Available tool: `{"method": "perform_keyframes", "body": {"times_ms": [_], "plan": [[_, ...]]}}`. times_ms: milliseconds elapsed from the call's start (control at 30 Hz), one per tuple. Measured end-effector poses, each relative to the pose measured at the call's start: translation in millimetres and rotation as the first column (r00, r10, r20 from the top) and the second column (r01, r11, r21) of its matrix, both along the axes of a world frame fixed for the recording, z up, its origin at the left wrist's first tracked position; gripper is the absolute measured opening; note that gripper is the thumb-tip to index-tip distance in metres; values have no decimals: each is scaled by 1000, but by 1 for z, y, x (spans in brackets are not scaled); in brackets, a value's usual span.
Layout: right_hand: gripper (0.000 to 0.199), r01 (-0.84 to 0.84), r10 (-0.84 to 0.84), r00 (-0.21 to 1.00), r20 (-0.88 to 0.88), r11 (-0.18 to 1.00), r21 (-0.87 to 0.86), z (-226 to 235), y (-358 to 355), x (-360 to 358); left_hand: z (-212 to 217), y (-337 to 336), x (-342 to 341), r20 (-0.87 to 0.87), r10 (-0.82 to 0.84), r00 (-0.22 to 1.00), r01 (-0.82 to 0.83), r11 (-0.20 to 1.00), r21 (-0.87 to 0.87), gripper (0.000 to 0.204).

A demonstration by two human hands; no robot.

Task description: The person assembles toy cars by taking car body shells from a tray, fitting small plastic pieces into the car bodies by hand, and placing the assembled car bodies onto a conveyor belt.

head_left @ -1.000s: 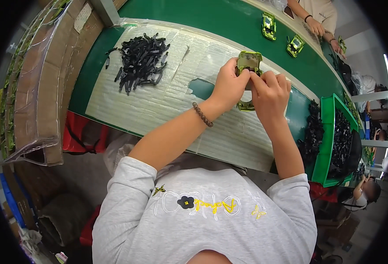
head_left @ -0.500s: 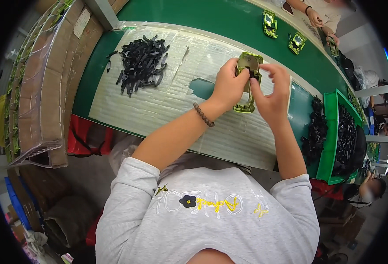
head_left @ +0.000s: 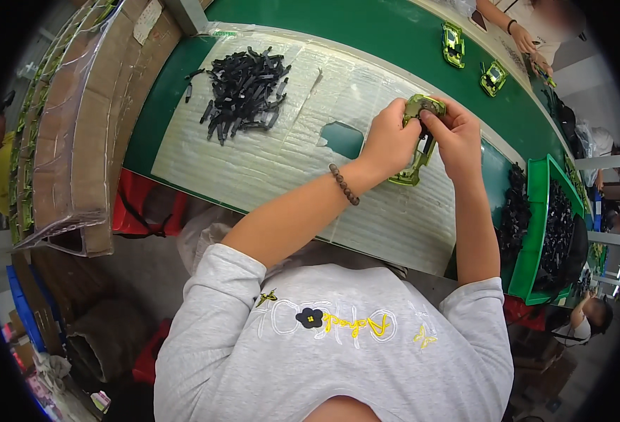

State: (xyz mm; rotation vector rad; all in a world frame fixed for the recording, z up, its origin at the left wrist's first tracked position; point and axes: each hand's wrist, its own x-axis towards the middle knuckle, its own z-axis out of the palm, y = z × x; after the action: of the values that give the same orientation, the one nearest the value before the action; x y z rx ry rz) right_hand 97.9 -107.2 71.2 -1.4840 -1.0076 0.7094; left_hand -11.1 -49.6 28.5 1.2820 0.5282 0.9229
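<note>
Both my hands hold a shiny yellow-green plastic shell [head_left: 408, 176], which looks like a toy car body, above the foam-covered bench. My left hand [head_left: 389, 141] is closed round its left side, the thumb pressed inside. From the right, my right hand [head_left: 459, 137] grips the far end, its thumb pushing down near the left thumb. A dark part sits in the shell's middle opening; the thumbs partly hide it. Left of my hands, a loose pile of small black plastic parts [head_left: 243, 95] lies on the pale foam sheet [head_left: 289, 169].
At the right stands a green bin [head_left: 535, 204] of black parts, with another black heap [head_left: 514, 211] beside it. Two similar green shells [head_left: 453, 46] [head_left: 494, 77] lie on the green belt [head_left: 366, 32]. A cardboard box [head_left: 78, 133] borders the left. Across the belt, a co-worker's hands [head_left: 524, 42] hold something.
The view has shifted slightly. My right hand has closed in on the shell, its fingers now round the far end and its thumb pressed inside. My left hand keeps its grip.
</note>
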Motion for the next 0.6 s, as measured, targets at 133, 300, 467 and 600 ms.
{"method": "perform_keyframes", "body": {"times_ms": [133,300,467,600], "plan": [[23,9,-9,1000,21,1000,15,-2,4,-4,2,0,-2,12,46,999,-46,999,-25,15],[30,-12,-216,640,738,957,291,29,31,-44,-27,10,20,-36,135,990,-136,990,-35,16],[12,-494,432,390,813,843,-211,24,89,-117,-59,26,15,-154,-164,974,198,951,238,31],[20,-385,555,153,818,795,-468,10,128,-133,-41,29,-4,-207,331,921,-13,555,832,26]]}}
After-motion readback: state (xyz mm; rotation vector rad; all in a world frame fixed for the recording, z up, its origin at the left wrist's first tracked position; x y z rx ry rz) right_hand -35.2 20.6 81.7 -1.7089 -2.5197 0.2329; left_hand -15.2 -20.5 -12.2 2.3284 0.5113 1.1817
